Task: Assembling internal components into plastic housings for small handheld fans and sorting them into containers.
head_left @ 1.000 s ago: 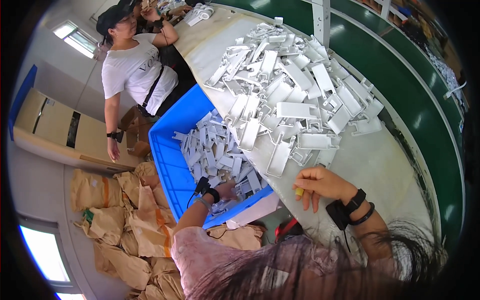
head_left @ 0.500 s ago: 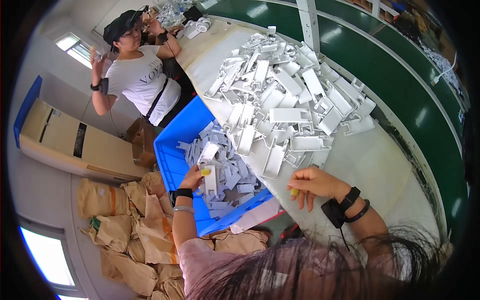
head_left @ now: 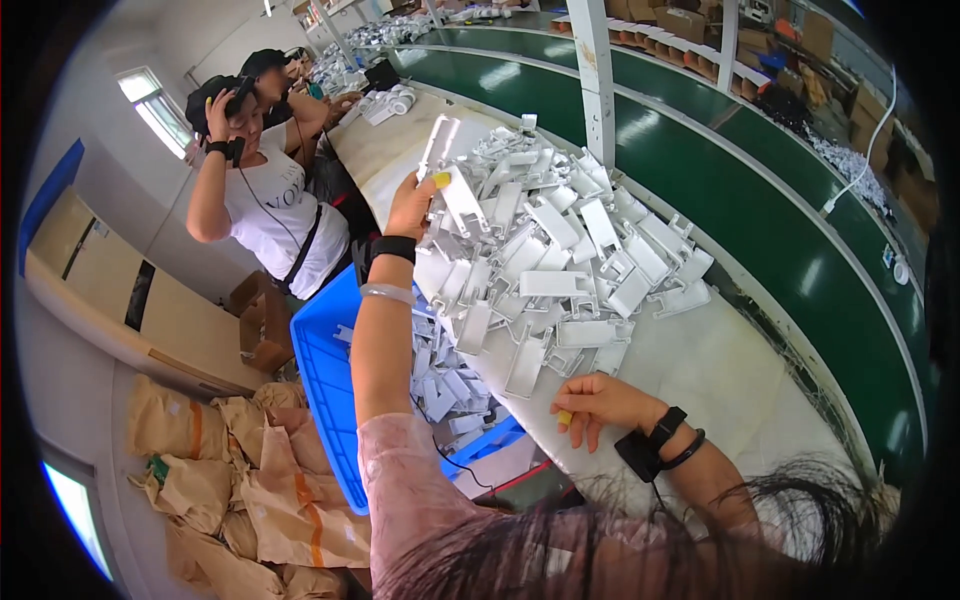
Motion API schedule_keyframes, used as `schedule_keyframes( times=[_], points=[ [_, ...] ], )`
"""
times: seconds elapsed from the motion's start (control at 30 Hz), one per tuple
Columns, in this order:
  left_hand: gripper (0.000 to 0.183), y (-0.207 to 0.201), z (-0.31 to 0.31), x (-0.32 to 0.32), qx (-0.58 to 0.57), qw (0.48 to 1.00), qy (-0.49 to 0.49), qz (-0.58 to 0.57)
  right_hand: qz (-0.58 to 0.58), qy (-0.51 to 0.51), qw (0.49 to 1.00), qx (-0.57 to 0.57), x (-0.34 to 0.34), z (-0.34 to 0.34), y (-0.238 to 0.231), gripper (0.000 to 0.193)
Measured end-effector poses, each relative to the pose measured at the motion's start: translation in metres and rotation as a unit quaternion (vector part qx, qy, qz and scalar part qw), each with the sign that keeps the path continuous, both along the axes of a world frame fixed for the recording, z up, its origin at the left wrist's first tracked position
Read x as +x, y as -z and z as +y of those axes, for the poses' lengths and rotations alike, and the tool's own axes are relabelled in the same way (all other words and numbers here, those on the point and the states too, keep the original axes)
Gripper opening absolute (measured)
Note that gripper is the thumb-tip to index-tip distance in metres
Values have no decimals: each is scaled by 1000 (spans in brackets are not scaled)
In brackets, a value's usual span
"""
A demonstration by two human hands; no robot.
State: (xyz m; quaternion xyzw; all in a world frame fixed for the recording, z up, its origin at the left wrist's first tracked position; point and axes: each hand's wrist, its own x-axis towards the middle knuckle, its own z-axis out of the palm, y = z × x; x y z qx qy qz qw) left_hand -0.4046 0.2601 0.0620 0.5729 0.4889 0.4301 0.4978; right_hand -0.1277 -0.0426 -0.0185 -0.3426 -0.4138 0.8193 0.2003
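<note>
My left hand [head_left: 408, 208] is stretched out over the far left part of a pile of white plastic housings [head_left: 550, 225], its thumb wrapped in something yellow. It is closed on white plastic housings: one long frame-like housing [head_left: 438, 145] sticks up past the fingers, and a flat-faced housing [head_left: 462, 202] shows beside the thumb. My right hand [head_left: 605, 402] hovers by the near end of the pile, over the pale tabletop [head_left: 690, 370]. Its fingers hang loosely bent and apart with nothing seen in them; a yellow wrap shows on one digit.
A blue bin [head_left: 325, 345] holding more white pieces stands against the table's left edge, partly behind my left arm. Brown paper sacks [head_left: 290, 480] lie at the lower left. A green conveyor [head_left: 730, 190] runs along the far side. Co-workers [head_left: 270, 190] stand at the upper left.
My left hand has moved from over the blue bin up and away to the pile's far left, still holding the white housings. My right hand stays nearly as it was. The view has shifted.
</note>
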Motion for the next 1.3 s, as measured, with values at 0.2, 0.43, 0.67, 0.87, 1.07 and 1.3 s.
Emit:
schedule_keyframes(
  times=[0.2, 0.43, 0.67, 0.87, 1.07, 1.3],
  points=[
    [52, 43, 33, 54, 140, 975, -113, 129, 4, -7, 1000, -3, -2, -4, -4, 28],
    [48, 54, -1, 11, 284, 925, -213, 135, 29, -1, 999, -14, 3, 0, -2, 28],
    [41, 204, -114, -181, 117, 877, -316, 343, -3, 9, 1000, -14, 4, 0, -6, 29],
    [55, 397, -275, -373, -277, 753, -99, 589, 8, -21, 1000, -12, -1, 1, -19, 25],
    [75, 390, -257, -262, -386, 791, -115, 460, -32, 28, 999, -21, -1, 2, -6, 27],
    [81, 398, -286, -283, -373, 780, -39, 500, 0, -13, 1000, 8, -4, 0, -11, 27]
  ],
)
